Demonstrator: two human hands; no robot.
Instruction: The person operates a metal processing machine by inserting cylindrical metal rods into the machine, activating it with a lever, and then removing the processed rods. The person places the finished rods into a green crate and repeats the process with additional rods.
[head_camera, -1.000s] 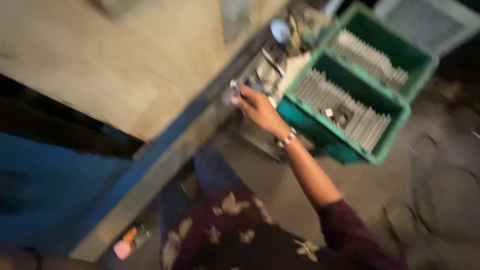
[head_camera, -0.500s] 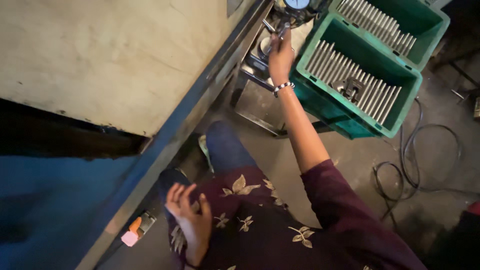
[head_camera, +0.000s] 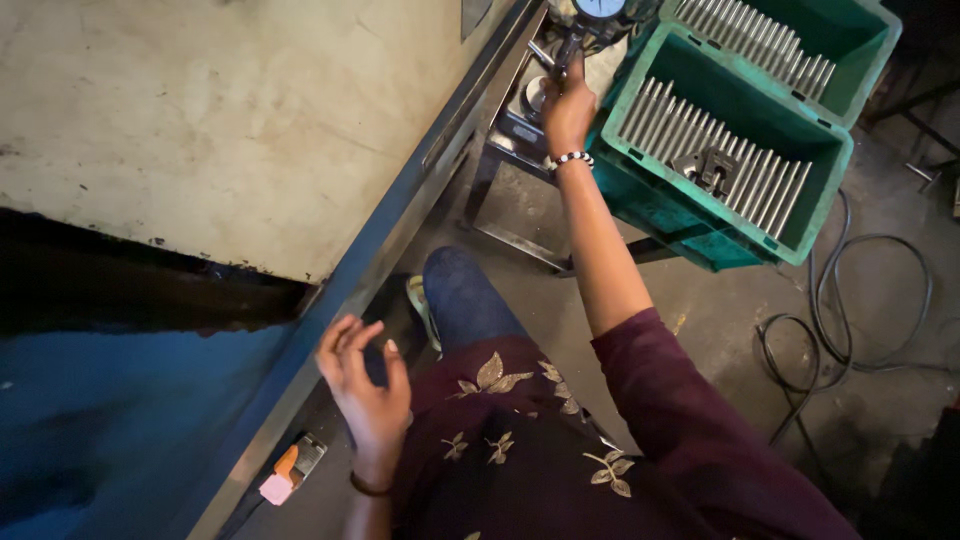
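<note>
My right hand reaches far forward and is closed around the stem of a metal gauge with a round dial on a small metal stand. A beaded bracelet sits on that wrist. My left hand hangs open near my lap, fingers spread, holding nothing, beside the metal edge of a large table. Right of the gauge stands a green crate filled with several grey metal rods laid side by side, with a small dark metal part on top of them.
A second green crate with more rods sits behind the first. Black cables coil on the concrete floor at the right. A small orange and pink object lies on the floor by the table edge.
My right hand has moved up from the stand's parts to the gauge stem. My left hand has come into view and risen beside the table edge. The view has steadied.
</note>
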